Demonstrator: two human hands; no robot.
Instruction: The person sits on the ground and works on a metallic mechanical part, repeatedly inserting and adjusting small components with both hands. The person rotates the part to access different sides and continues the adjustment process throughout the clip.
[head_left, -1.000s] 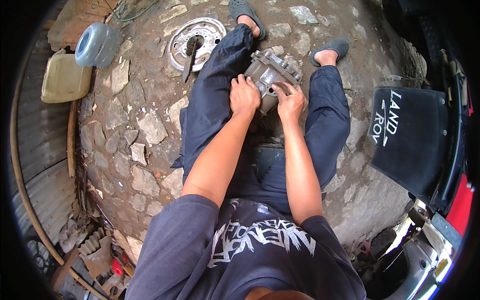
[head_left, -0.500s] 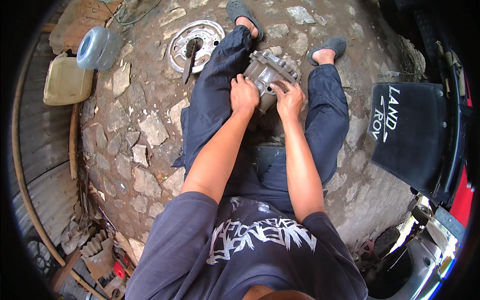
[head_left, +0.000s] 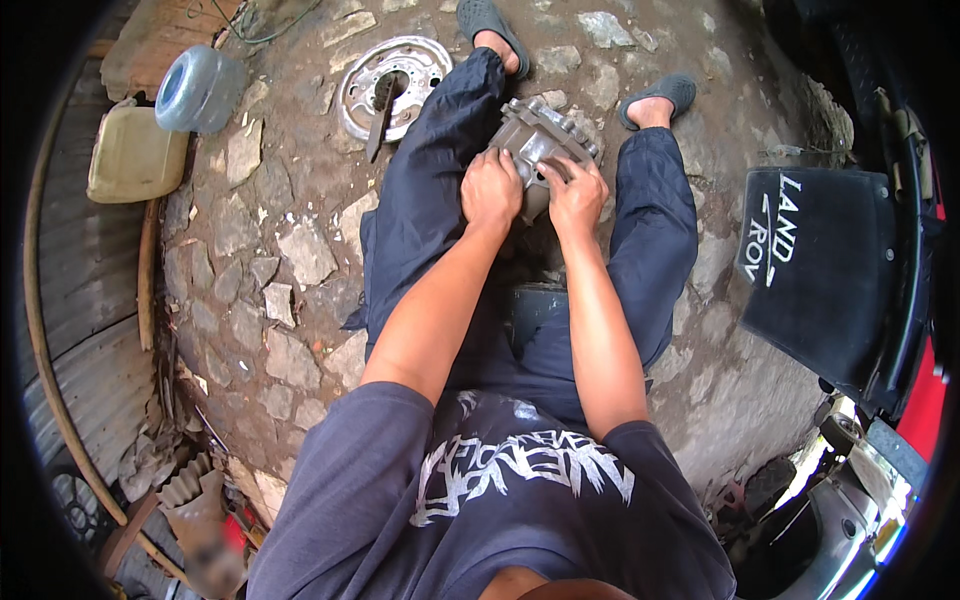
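I sit on a low seat with a grey cast-metal housing between my knees on the stone ground. My left hand is closed on the housing's near left side. My right hand presses on its near right side, fingers curled over the top edge. Whether the right hand holds a small tool is hidden. My dark trouser legs flank the part, and my sandalled feet rest beyond it.
A round metal plate with a dark tool lying on it sits on the ground at far left of my legs. A blue-grey plastic jug and a beige canister stand further left. A black mud flap and vehicle parts are at right.
Both hands stay on the housing with only slight shifts of the fingers. The view has tipped a little.
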